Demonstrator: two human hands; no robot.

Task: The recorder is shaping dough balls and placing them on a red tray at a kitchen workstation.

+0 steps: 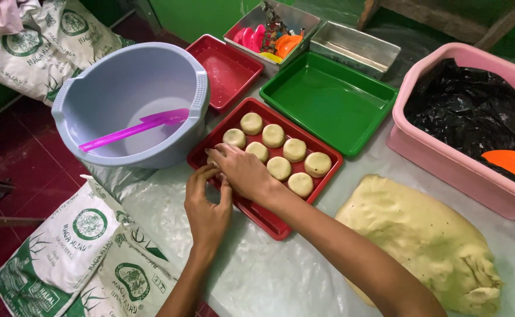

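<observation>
Pale blue plastic basin holding a purple spatula is sitting left | left hand, fingers loosely curled, is touching the red rectangular tray's near edge | right hand is pressing down on a round dough piece, grip hidden | yellow dough mound is lying right on the desk.

My right hand rests on matt, smooth dough rounds in a glossy red plastic tray; my left hand touches its rim. The dough mass looks soft, matt and faintly speckled (surface uneven). The sheet under it is thin, crinkled, translucent plastic. The grey-blue basin is satin plastic; the spatula is translucent purple plastic. The green tray is glossy plastic, the rectangular tin dull brushed metal. The black liner in the pink tub is shiny film.
</observation>
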